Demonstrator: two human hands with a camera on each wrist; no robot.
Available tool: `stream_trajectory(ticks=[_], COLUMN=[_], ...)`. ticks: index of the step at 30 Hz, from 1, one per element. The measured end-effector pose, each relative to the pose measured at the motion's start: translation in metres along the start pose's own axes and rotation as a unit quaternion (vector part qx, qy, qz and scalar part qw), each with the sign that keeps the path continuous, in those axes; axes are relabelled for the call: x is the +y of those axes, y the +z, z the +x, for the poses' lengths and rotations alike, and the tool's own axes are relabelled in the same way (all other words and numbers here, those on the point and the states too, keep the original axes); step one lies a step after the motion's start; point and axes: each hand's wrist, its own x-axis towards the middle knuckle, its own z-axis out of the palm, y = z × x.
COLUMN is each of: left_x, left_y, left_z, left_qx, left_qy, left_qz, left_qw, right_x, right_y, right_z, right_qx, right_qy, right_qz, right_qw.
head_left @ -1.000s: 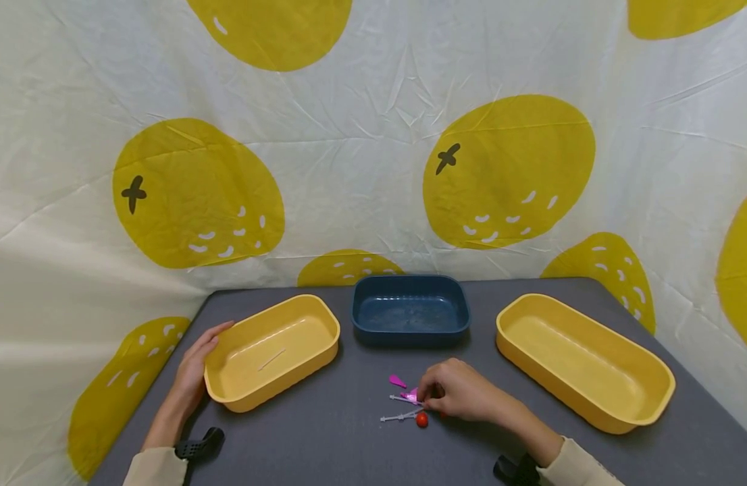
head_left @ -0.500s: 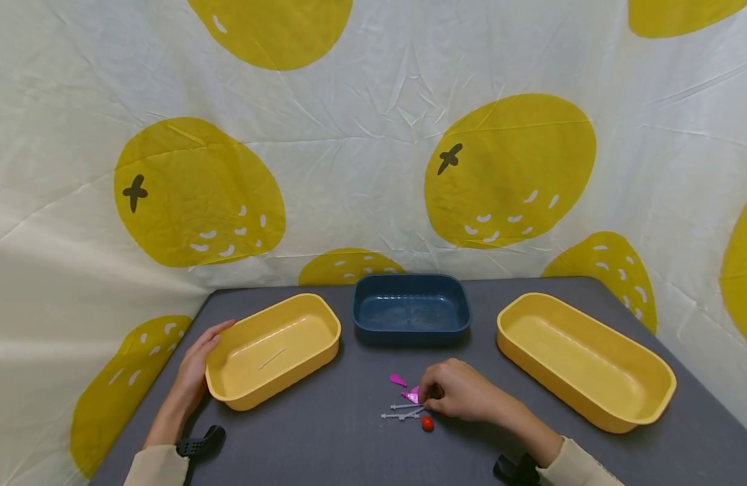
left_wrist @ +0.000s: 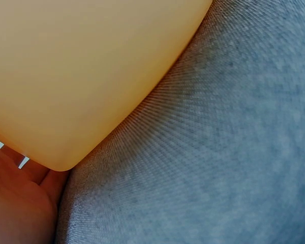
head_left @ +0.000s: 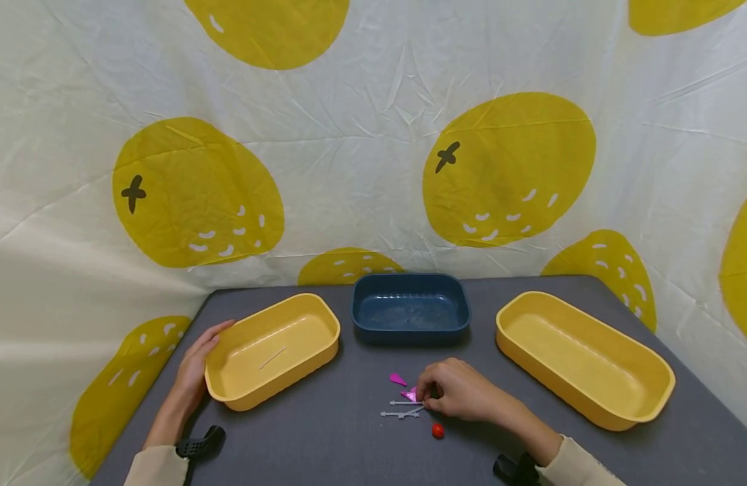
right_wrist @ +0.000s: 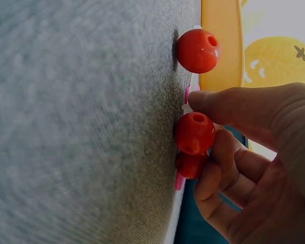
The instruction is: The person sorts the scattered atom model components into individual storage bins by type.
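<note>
My left hand (head_left: 194,368) rests against the outer end of the left yellow bin (head_left: 240,403), fingers along its wall; the left wrist view shows the palm (left_wrist: 20,203) beside the bin. My right hand (head_left: 461,391) is low over the table, thumb and fingers pinching the end of a thin grey plastic stick (head_left: 413,411). More grey sticks (head_left: 404,403) lie beside it. A red bead (head_left: 438,430) with a hole sits near the hand. In the right wrist view, two more red beads (right_wrist: 194,133) lie by the fingertips, hidden from the head view.
Small pink teardrop-shaped pieces (head_left: 398,379) lie behind the sticks. A dark blue bin (head_left: 410,337) stands at the back. Another yellow bin (head_left: 550,385) is on the right. One thin pale stick (head_left: 273,358) lies inside the left bin. A fruit-print curtain (head_left: 361,189) hangs behind.
The loose red bead has rolled right and towards me, away from the sticks. The grey sticks have shifted slightly. Both hands stay nearly where they were.
</note>
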Motion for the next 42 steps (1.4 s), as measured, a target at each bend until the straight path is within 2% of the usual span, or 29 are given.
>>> stream_trajectory(ticks=[4, 13, 18, 35, 42], left_x=[-0.0007, 0.0017, 0.0014, 0.0005, 0.001], left_y=[-0.0005, 0.0007, 0.0013, 0.0005, 0.0001], left_z=[-0.0004, 0.0009, 0.0014, 0.0012, 0.0016], left_qx=[0.001, 0.006, 0.008, 0.006, 0.006], left_qy=[0.001, -0.019, -0.016, -0.018, -0.022], left_qz=[0.001, 0.016, 0.017, 0.018, 0.019], left_qw=[1.0, 0.9997, 0.9997, 0.9997, 0.9996], right_x=[-0.0004, -0.0002, -0.0006, -0.0021, -0.0006], right_y=[-0.0001, 0.0011, 0.0015, 0.0022, 0.0039], right_z=[0.0001, -0.001, -0.0015, -0.0013, -0.0014], right_qx=[0.0, 0.011, 0.017, 0.0, 0.004], right_qy=[-0.002, -0.005, -0.004, 0.017, 0.006], right_qz=[-0.003, -0.013, -0.008, -0.025, -0.032], right_qw=[1.0, 1.0, 1.0, 1.0, 0.999])
